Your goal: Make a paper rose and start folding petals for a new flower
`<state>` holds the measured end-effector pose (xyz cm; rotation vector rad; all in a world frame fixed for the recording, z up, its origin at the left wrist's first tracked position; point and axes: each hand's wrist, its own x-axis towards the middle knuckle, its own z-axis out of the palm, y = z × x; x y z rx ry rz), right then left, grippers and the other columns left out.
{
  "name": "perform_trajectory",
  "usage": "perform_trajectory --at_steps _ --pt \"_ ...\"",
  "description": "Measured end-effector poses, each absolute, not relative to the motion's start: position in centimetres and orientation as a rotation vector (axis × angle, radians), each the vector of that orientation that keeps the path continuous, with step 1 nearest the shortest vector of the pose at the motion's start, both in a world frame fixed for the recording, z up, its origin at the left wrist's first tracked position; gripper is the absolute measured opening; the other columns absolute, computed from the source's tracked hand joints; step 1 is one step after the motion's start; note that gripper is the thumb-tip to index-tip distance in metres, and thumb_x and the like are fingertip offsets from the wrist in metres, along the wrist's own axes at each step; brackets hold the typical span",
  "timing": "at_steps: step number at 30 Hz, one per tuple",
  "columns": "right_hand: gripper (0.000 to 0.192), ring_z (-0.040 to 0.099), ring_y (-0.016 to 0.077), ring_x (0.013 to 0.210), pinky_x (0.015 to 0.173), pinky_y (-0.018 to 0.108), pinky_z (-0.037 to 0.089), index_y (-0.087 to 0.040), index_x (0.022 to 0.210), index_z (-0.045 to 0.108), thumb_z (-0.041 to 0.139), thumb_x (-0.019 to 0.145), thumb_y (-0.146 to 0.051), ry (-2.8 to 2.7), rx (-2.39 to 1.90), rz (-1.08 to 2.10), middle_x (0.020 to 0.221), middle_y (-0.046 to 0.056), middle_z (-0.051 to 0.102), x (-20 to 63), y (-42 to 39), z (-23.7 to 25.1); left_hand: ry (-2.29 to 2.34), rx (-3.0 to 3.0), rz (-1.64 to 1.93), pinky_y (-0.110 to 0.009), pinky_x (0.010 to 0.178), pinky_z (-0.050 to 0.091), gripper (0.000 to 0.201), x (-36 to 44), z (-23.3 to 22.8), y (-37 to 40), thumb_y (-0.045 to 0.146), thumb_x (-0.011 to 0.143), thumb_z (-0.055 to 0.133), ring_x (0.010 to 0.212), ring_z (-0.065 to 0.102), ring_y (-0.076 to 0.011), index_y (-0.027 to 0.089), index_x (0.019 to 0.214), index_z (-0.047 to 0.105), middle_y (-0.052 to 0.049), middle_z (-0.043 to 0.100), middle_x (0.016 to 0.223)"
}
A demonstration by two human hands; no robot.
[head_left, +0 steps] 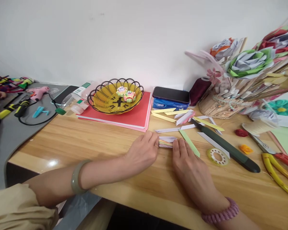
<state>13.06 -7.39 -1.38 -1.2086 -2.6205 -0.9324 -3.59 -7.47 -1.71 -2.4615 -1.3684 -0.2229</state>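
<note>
A small stack of folded paper strips [166,142], white on top with yellowish layers along its side, sits low over the wooden table between my hands. My left hand [142,149] has its fingers closed on the left end of the stack. At the other end, my right hand [190,164] presses its fingers together against the stack; its thumb is hidden. A green paper strip [190,143] lies right beside my right fingers. Loose white and yellow strips [163,117] lie just beyond, near a dark green cutter [225,147] and a tape roll [217,156].
A yellow woven basket [103,103] with paper balls stands on red paper [134,118]. A phone [171,94] rests on a blue tissue pack [171,104]. Scissors [270,159] and a holder of paper flowers [227,105] are right. A pink glue gun [38,92] lies left, near another person's hand.
</note>
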Motion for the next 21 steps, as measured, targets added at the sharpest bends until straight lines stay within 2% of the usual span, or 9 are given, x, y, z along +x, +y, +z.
perform_trajectory --at_steps 4,7,9,12,16,18,21 --pt "0.038 0.064 0.0312 0.092 0.068 0.035 0.055 0.007 0.104 0.060 0.033 0.077 0.003 -2.595 -1.272 -0.927 0.104 0.030 0.062 12.8 -7.7 -1.3 -1.219 -2.525 -0.189 -0.030 0.064 0.043 0.024 -3.2 -1.4 -7.7 0.008 0.088 0.032 0.080 0.051 -0.0190 0.007 0.097 0.054 -0.011 0.056 0.089" --pt "0.036 0.064 0.0305 0.092 0.069 0.035 0.055 0.006 0.103 0.060 0.035 0.077 0.003 -2.592 -1.264 -0.876 0.102 0.029 0.063 12.9 -7.8 -1.2 -1.326 -2.508 -0.200 -0.030 0.063 0.045 0.024 -3.3 -1.0 -7.6 0.010 0.087 0.034 0.081 0.052 -0.0198 0.007 0.103 0.053 -0.009 0.057 0.085" --pt "0.035 0.064 0.0290 0.089 0.067 0.034 0.056 0.003 0.102 0.060 0.036 0.077 0.003 -2.588 -1.240 -0.834 0.099 0.027 0.065 13.3 -7.7 -1.0 -1.484 -2.514 -0.248 -0.031 0.066 0.047 0.023 -3.7 -0.7 -7.4 0.017 0.087 0.041 0.086 0.052 -0.0212 0.009 0.105 0.051 -0.009 0.057 0.090" --pt "0.034 0.064 0.0267 0.085 0.061 0.032 0.056 -0.001 0.102 0.060 0.037 0.077 0.004 -2.592 -1.207 -0.762 0.098 0.022 0.065 13.9 -7.5 -0.7 -1.627 -2.611 -0.404 -0.034 0.073 0.050 0.031 -4.2 -0.1 -7.0 0.030 0.082 0.053 0.096 0.049 -0.0220 0.014 0.108 0.050 -0.009 0.056 0.104" --pt "0.036 0.062 0.0247 0.083 0.060 0.032 0.055 -0.004 0.105 0.056 0.035 0.078 0.003 -2.644 -1.130 -0.620 0.095 0.017 0.064 14.6 -7.5 -0.2 -1.441 -2.799 -0.590 -0.034 0.080 0.048 0.043 -4.2 0.1 -6.7 0.034 0.077 0.060 0.104 0.046 -0.0218 0.014 0.114 0.048 -0.009 0.057 0.112" --pt "0.035 0.061 0.0239 0.084 0.060 0.033 0.055 -0.005 0.106 0.055 0.032 0.081 0.001 -2.668 -1.064 -0.536 0.094 0.016 0.064 14.9 -7.5 0.0 -1.309 -2.841 -0.637 -0.033 0.081 0.048 0.037 -4.1 -0.2 -6.5 0.032 0.080 0.057 0.102 0.047 -0.0212 0.014 0.113 0.052 -0.007 0.061 0.110" --pt "0.034 0.061 0.0230 0.084 0.063 0.034 0.055 -0.005 0.108 0.054 0.028 0.085 -0.003 -2.684 -0.914 -0.425 0.092 0.016 0.065 15.8 -7.4 0.1 -1.171 -2.867 -0.720 -0.027 0.076 0.047 0.023 -4.2 -0.8 -6.2 0.025 0.089 0.043 0.087 0.054 -0.0155 0.018 0.100 0.061 -0.001 0.068 0.094"
